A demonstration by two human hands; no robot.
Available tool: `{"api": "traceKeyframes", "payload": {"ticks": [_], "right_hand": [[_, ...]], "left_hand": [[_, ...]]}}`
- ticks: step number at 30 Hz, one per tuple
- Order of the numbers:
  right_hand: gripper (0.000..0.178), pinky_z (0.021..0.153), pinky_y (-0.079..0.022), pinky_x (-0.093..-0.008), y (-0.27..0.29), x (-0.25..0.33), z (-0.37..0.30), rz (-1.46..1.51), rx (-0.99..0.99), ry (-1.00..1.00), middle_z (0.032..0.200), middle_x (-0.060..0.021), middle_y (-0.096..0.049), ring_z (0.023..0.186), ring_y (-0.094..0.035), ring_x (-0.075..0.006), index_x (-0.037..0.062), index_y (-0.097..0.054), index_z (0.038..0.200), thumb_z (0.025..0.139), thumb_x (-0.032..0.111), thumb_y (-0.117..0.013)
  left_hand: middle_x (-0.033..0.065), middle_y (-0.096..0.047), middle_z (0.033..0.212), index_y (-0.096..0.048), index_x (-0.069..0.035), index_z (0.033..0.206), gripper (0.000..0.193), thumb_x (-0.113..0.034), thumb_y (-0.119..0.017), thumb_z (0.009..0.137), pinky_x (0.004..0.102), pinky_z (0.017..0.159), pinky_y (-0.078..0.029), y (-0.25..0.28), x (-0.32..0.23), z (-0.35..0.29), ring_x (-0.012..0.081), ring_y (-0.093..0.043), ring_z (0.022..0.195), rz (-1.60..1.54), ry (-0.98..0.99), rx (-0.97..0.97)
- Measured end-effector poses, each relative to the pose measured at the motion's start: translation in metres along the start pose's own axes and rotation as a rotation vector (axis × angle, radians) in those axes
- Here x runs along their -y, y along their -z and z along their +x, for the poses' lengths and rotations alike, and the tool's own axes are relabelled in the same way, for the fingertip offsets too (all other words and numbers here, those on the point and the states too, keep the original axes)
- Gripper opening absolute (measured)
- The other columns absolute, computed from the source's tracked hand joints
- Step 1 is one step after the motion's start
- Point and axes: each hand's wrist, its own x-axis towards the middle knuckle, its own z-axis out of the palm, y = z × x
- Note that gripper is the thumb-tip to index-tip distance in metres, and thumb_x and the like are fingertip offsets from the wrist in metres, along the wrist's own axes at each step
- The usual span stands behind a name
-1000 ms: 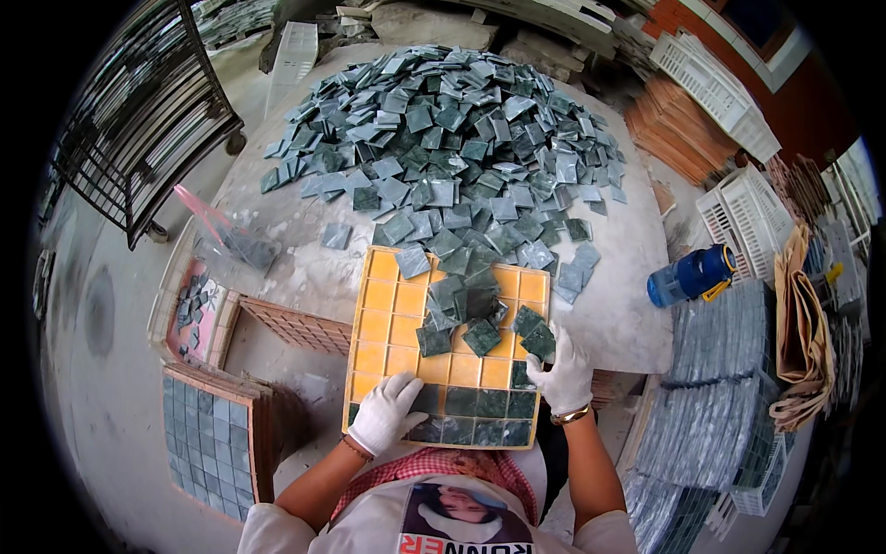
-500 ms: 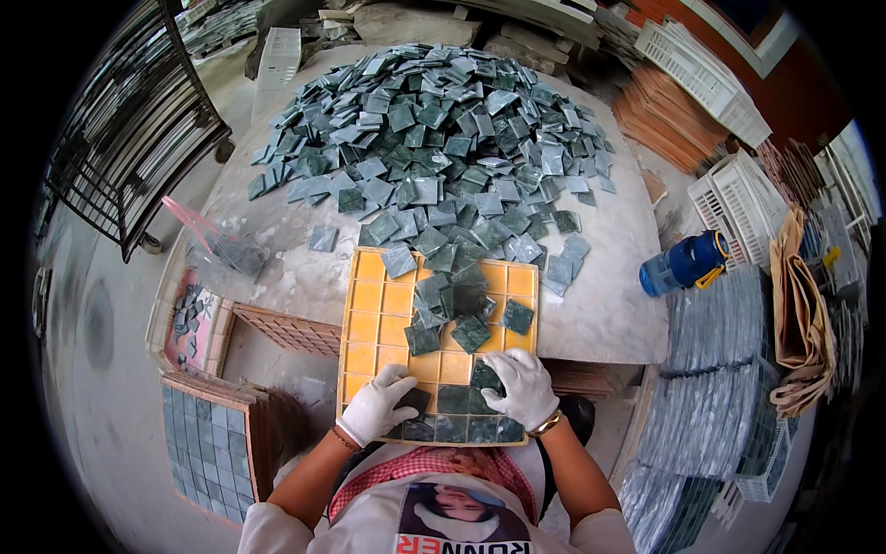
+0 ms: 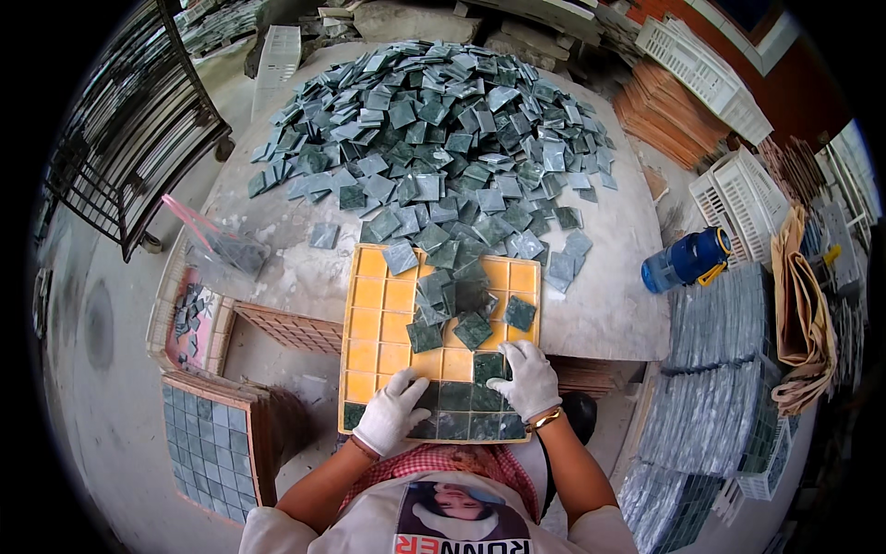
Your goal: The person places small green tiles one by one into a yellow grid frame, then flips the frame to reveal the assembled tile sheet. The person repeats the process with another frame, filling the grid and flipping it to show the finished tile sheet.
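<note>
A yellow grid tray [image 3: 372,319] lies before me, its near rows filled with dark green square stone tiles [image 3: 454,397]. My left hand [image 3: 390,411], in a white glove, has thumb and forefinger around a dark tile [image 3: 428,395] in the second row from the near edge. My right hand [image 3: 530,380], gloved too, rests on the tray's right side. Its thumb and forefinger are apart, beside a tile [image 3: 488,367] lying in the third row. Several loose tiles [image 3: 472,330] lie on the tray's farther cells.
A large heap of tiles [image 3: 429,120] covers the table [image 3: 609,314] beyond the tray. A blue bottle [image 3: 685,262] stands at the right, near stacked tile sheets [image 3: 706,397]. A plastic bag [image 3: 229,249] lies at left, above a stack of filled trays [image 3: 208,443]. A metal rack [image 3: 129,138] stands farther left.
My left hand has shifted slightly right with its tile and uncovered a tile at the tray's near left corner. My right hand has moved slightly right, leaving the third-row tile in its cell.
</note>
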Motion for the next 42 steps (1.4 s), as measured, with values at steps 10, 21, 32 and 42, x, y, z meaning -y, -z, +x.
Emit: {"api": "traceKeyframes", "payload": {"ticks": [10, 21, 32, 42], "right_hand": [[0.073, 0.075, -0.051, -0.0391, -0.017, 0.045, 0.044, -0.112, -0.096, -0.116, 0.104, -0.0124, -0.053, 0.092, -0.059, -0.0302, 0.0056, -0.046, 0.123, 0.066, 0.038, -0.077], [0.062, 0.079, -0.051, -0.0384, -0.018, 0.024, 0.033, 0.126, -0.048, 0.282, 0.108, -0.0128, -0.052, 0.093, -0.059, -0.0313, 0.005, -0.05, 0.118, 0.066, 0.027, -0.076], [0.051, 0.071, -0.049, -0.0297, -0.004, -0.007, 0.054, 1.294, 0.319, -0.183, 0.095, -0.012, -0.057, 0.082, -0.057, -0.0201, -0.005, -0.05, 0.112, 0.071, 0.019, -0.068], [0.057, 0.081, -0.049, -0.0276, -0.01, -0.014, 0.034, 1.873, 0.531, -0.119, 0.109, -0.0116, -0.057, 0.095, -0.057, -0.0172, -0.0028, -0.047, 0.122, 0.077, 0.022, -0.072]], "left_hand": [[0.013, -0.048, 0.124, -0.047, -0.009, 0.125, 0.063, -0.02, -0.075, 0.07, 0.0414, 0.084, -0.048, 0.005, 0.0, 0.059, 0.0337, -0.054, 0.104, 0.18, 0.128, -0.21], [0.0149, -0.053, 0.111, -0.048, -0.006, 0.117, 0.055, -0.019, -0.073, 0.07, 0.0432, 0.075, -0.049, 0.017, 0.029, 0.057, 0.0361, -0.057, 0.093, 0.072, 0.029, -0.135], [0.0145, -0.053, 0.116, -0.052, -0.007, 0.119, 0.059, -0.023, -0.076, 0.067, 0.0414, 0.079, -0.049, 0.037, 0.016, 0.032, 0.0343, -0.057, 0.096, 0.197, 0.054, -0.2], [0.0091, -0.053, 0.114, -0.054, -0.01, 0.116, 0.054, -0.023, -0.074, 0.067, 0.0387, 0.075, -0.05, 0.003, -0.025, 0.078, 0.0281, -0.057, 0.095, 0.204, -0.034, -0.109]]}}
